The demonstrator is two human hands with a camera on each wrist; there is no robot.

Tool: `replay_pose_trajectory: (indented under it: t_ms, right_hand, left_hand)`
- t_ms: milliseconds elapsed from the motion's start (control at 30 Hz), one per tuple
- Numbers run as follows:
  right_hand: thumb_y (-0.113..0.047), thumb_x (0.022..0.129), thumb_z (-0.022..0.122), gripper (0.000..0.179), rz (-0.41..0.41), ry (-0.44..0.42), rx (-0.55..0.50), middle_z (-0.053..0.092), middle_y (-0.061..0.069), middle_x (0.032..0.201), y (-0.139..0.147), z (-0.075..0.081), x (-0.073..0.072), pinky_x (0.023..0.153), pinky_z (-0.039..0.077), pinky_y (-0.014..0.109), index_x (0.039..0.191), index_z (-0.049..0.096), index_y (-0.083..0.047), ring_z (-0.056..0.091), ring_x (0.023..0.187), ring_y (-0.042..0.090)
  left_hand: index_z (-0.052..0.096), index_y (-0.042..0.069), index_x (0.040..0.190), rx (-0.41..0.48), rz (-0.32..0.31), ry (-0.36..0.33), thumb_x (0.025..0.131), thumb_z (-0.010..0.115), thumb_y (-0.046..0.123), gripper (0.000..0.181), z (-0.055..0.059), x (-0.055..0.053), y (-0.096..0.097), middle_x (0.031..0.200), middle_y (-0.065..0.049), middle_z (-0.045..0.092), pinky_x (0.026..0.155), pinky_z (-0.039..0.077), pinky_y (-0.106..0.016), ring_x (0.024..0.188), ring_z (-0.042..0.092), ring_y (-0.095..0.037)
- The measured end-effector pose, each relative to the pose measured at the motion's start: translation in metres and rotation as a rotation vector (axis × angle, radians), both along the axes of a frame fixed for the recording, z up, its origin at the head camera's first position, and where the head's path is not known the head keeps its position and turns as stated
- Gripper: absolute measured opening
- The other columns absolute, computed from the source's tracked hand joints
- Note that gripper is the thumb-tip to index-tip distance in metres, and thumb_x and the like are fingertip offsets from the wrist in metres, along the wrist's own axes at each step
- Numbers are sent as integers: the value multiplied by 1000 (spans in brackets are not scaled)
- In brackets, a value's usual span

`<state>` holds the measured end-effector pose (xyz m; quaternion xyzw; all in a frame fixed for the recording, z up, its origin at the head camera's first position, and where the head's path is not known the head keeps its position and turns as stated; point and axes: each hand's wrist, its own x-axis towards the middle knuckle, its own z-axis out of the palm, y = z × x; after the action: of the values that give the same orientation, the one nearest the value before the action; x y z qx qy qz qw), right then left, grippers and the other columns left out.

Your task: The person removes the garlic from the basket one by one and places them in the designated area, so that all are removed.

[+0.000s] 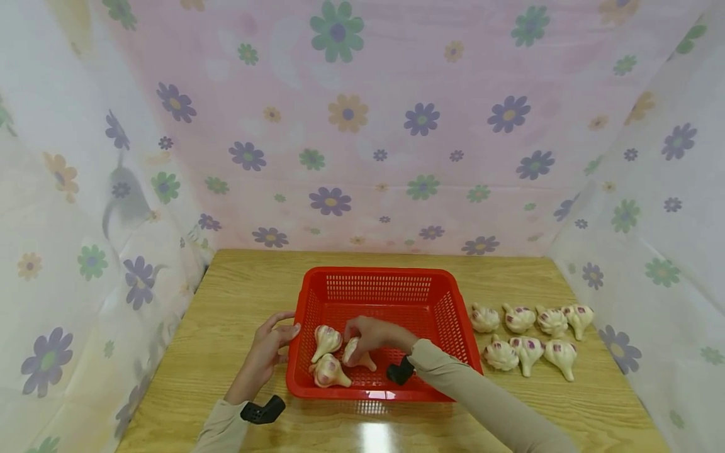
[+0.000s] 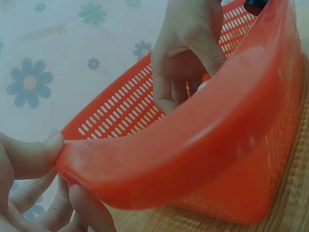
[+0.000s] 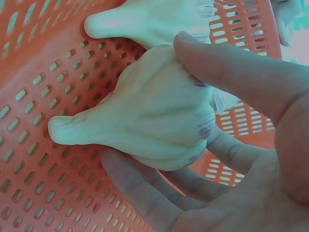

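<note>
A red plastic basket (image 1: 385,272) with slotted walls stands on the table. My left hand (image 1: 265,355) grips its left rim; in the left wrist view the thumb lies on top of the rim (image 2: 159,159) and the fingers beneath. Inside the basket, my right hand (image 1: 370,335) holds a garlic bulb (image 3: 154,111), white with purple patches, thumb on one side and fingers round the other. Its stem points away from the palm, close over the slotted floor. Two more garlic bulbs, one (image 1: 327,340) behind the other (image 1: 330,371), lie at the basket's left side.
Right of the basket, several garlic bulbs lie in two rows on the wooden table (image 1: 243,283), among them a back-row bulb (image 1: 518,319) and a front-row one (image 1: 561,357). Flowered curtains (image 1: 385,157) enclose the table at the back and both sides.
</note>
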<state>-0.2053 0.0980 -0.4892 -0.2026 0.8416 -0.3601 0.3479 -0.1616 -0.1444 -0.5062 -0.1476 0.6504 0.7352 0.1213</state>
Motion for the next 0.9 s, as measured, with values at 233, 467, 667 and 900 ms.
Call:
replay_pose_trajectory:
  t_ms: [233,467,667,900]
  right_hand:
    - [-9,71,82,34,-28,-10,-22,56,5,94,10,7,-1,69,44,35,96,59,-6,48,81,21]
    - [-9,72,81,33,-47,-8,-66,55,8,98,22,15,-3,74,48,43,96,59,-5,52,81,21]
    - [-11,73,81,35,-65,-21,-96,56,9,99,33,21,-2,79,47,51,99,58,-4,54,82,22]
    - [-13,74,80,35,-84,-13,-106,57,8,97,46,27,0,75,48,49,100,58,-4,53,80,21]
  left_hand:
    - [55,11,125,2,-1,-2,86,67,14,42,-1,1,1,97,-10,65,57,54,-37,79,62,-22]
    - [55,11,125,7,4,-4,86,68,14,42,-1,1,0,95,-9,66,59,54,-37,79,62,-22]
    - [54,10,126,11,10,-10,86,66,13,42,-1,1,0,96,-8,66,62,55,-40,81,62,-24]
    - [53,10,127,12,6,-10,86,67,14,43,0,1,0,98,-8,66,64,55,-42,84,62,-24]
